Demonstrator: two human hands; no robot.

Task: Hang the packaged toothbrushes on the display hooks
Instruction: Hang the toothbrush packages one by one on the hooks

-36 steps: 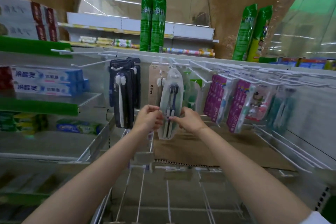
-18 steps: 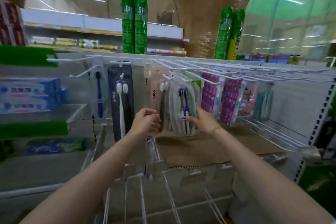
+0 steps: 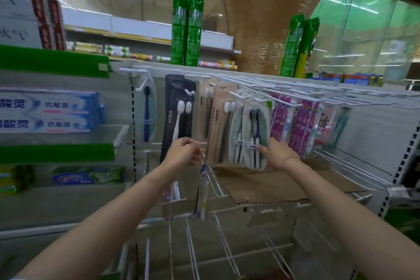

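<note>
Toothbrush packs already fill much of the top rail: our right hand point(image 3: 276, 157) rests against the lower end of the clear twin pack point(image 3: 254, 134), its fingers point(image 3: 262, 148) fairly straight and pressing on the card rather than wrapped round it. That pack hangs from a white display hook point(image 3: 261, 99) near the middle of the rail, between the beige packs point(image 3: 221, 127) and the purple packs point(image 3: 280, 120), so we judge this piece as good as hung and only being steadied. It hangs long axis upright, bristle heads up toward the hook, handles down.

Our left hand point(image 3: 184, 152) is curled in front of the black packs point(image 3: 179, 116), and we cannot tell whether it pinches anything; a thin toothbrush pack point(image 3: 202, 191) dangles just beneath it, upright too, but blur hides any contact.

Several hooks toward the right end of the rail look bare, so we judge more hanging remains. Cardboard point(image 3: 268, 184) lies on the wire shelf point(image 3: 204, 229) below.
</note>
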